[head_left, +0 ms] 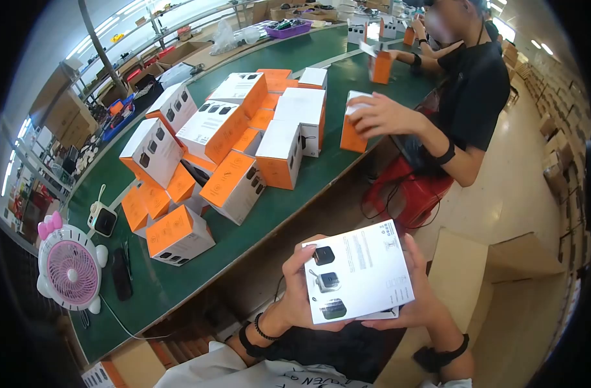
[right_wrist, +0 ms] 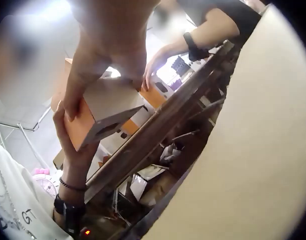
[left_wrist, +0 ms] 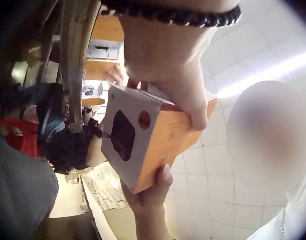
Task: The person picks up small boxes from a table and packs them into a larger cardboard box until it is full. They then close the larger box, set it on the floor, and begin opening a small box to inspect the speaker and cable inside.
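A white and orange product box [head_left: 360, 271] is held in front of the body, its white printed side with small device pictures facing up. My left hand [head_left: 295, 291] grips its left side, thumb over the upper edge. On the opposite side, my right hand [head_left: 424, 294] holds it, fingers at the right edge and palm below. A strip of another white printed surface shows under the box's lower edge. In the left wrist view, the box [left_wrist: 135, 135] shows a white end with a dark device picture and an orange side. The right wrist view shows its orange face [right_wrist: 79, 125] between both hands.
Several similar boxes [head_left: 224, 129] are piled on the green table [head_left: 237, 242]. A pink and white fan [head_left: 71, 268], a dark phone-like object [head_left: 121, 274] and a small device [head_left: 102, 218] stand left. An open carton [head_left: 457, 278] is at right. Another person's hand [head_left: 389, 116] touches a box.
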The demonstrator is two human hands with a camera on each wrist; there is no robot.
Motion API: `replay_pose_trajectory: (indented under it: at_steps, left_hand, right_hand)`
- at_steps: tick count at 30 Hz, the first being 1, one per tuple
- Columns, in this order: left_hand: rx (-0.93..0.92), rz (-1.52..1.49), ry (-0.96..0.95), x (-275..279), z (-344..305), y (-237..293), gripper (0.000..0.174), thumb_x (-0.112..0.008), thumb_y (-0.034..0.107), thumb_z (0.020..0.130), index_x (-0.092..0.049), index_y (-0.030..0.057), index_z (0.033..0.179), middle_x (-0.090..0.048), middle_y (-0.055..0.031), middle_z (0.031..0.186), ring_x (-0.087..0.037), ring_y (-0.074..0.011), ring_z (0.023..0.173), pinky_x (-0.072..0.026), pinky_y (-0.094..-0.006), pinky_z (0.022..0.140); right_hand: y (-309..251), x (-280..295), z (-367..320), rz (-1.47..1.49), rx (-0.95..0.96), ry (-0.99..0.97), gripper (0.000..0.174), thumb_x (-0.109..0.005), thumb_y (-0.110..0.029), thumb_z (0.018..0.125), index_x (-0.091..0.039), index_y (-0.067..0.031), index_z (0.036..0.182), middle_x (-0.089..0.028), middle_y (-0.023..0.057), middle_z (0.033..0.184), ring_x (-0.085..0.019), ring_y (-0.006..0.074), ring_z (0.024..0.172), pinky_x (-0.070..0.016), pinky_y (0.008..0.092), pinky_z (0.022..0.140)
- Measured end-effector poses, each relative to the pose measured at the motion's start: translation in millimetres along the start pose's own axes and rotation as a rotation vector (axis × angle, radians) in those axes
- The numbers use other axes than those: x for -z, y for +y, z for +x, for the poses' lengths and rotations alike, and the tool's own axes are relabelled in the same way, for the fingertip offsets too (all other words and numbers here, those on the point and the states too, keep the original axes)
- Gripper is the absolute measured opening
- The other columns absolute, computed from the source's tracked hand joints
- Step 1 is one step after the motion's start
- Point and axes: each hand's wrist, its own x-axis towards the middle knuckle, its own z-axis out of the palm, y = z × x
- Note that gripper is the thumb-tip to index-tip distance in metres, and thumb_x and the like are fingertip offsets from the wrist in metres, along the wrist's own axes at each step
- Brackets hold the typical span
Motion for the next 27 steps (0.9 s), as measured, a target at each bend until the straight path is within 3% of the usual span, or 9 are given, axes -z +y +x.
replay_pose_trajectory:
  at_steps: [7, 11, 13, 15, 19, 21, 23, 25, 27]
  left_hand:
    - [-0.131, 0.139, 0.035, -2, 5, -11, 0.12, -0.097, 0.024, 0.067, -0.014, 0.0172, 0.154, -0.036, -0.0305, 0.142, -0.053, -0.0381, 0.13, -0.0569, -0.039, 0.094]
    - [-0.065, 0.18, 0.061, 6, -3, -14, 0.13, -0.1, 0.029, 0.062, -0.01, 0.0165, 0.155, -0.036, -0.029, 0.145, -0.047, -0.038, 0.135, -0.0491, -0.0452, 0.104]
    - [0.19, -0.003, 0.218, 7, -12, -9, 0.142, -0.098, 0.043, 0.057, -0.005, 0.0078, 0.159, -0.038, -0.0217, 0.152, -0.047, -0.0355, 0.14, -0.0419, -0.0478, 0.115]
    - [0.378, -0.34, 0.365, 10, -2, -6, 0.129, -0.089, 0.052, 0.067, -0.014, 0.0058, 0.161, -0.038, -0.0161, 0.156, -0.045, -0.0335, 0.142, -0.0392, -0.0493, 0.117]
    - [0.47, -1.002, 0.671, 6, 9, 2, 0.102, -0.065, 0.068, 0.087, -0.022, 0.0154, 0.162, -0.04, -0.0167, 0.155, -0.049, -0.0367, 0.137, -0.0453, -0.0511, 0.11]
    - [0.575, -1.105, 0.619, 18, -12, -16, 0.09, -0.062, 0.061, 0.093, -0.024, 0.0194, 0.163, -0.048, -0.0171, 0.142, -0.058, -0.0365, 0.11, -0.0534, -0.0473, 0.093]
    - [0.65, -1.261, 0.635, 20, -18, -24, 0.091, -0.058, 0.065, 0.094, -0.023, 0.0164, 0.163, -0.046, -0.0177, 0.148, -0.056, -0.038, 0.121, -0.0546, -0.0501, 0.096]
    - [0.571, -1.077, 0.468, 19, -10, -24, 0.113, -0.07, 0.067, 0.076, -0.029, 0.0017, 0.158, -0.045, -0.0196, 0.154, -0.05, -0.0355, 0.139, -0.0444, -0.05, 0.114]
    - [0.595, -0.982, 0.506, 15, -6, -14, 0.121, -0.08, 0.057, 0.063, -0.031, -0.0072, 0.154, -0.047, -0.0283, 0.149, -0.055, -0.0382, 0.134, -0.05, -0.0493, 0.108]
  right_hand:
    - [11, 3, -5, -0.032, 0.059, 0.098, 0.133, -0.1, -0.023, 0.057, -0.016, -0.009, 0.16, -0.053, 0.0234, 0.137, -0.055, 0.0368, 0.125, -0.0437, 0.0471, 0.106]
    - [11, 10, -6, -0.08, 0.037, 0.158, 0.128, -0.099, -0.02, 0.059, -0.02, -0.0086, 0.159, -0.051, 0.0224, 0.138, -0.055, 0.0361, 0.125, -0.0461, 0.0464, 0.104]
    - [13, 12, -6, -0.024, 0.029, 0.242, 0.125, -0.098, -0.02, 0.061, -0.02, -0.007, 0.158, -0.05, 0.02, 0.136, -0.055, 0.0317, 0.125, -0.0467, 0.0432, 0.105]
    - [10, 17, -5, -0.024, 0.011, 0.261, 0.125, -0.097, -0.019, 0.063, -0.017, -0.0061, 0.159, -0.05, 0.0169, 0.136, -0.054, 0.0273, 0.126, -0.0464, 0.0396, 0.106]
    - [1, 17, 1, 0.997, -0.297, 0.445, 0.103, -0.077, -0.042, 0.086, -0.014, -0.0104, 0.161, -0.049, 0.0173, 0.143, -0.052, 0.0274, 0.134, -0.0455, 0.0426, 0.111]
    - [1, 24, -2, 1.474, -0.431, 0.421, 0.096, -0.072, -0.046, 0.09, -0.016, -0.0129, 0.161, -0.047, 0.018, 0.147, -0.051, 0.0299, 0.136, -0.0457, 0.0446, 0.112]
    - [3, 26, -3, 1.475, -0.399, 0.459, 0.093, -0.073, -0.042, 0.09, -0.02, -0.0106, 0.159, -0.047, 0.0183, 0.145, -0.053, 0.0306, 0.133, -0.0464, 0.0445, 0.11]
    - [11, 20, -5, 1.48, -0.367, 0.488, 0.09, -0.075, -0.039, 0.09, -0.023, -0.0082, 0.157, -0.047, 0.0187, 0.144, -0.055, 0.0313, 0.13, -0.047, 0.0444, 0.109]
    - [19, 4, -8, 0.345, -0.129, 0.729, 0.088, -0.082, -0.026, 0.084, -0.029, -0.0038, 0.15, -0.046, 0.0196, 0.14, -0.057, 0.0321, 0.124, -0.0481, 0.0437, 0.105]
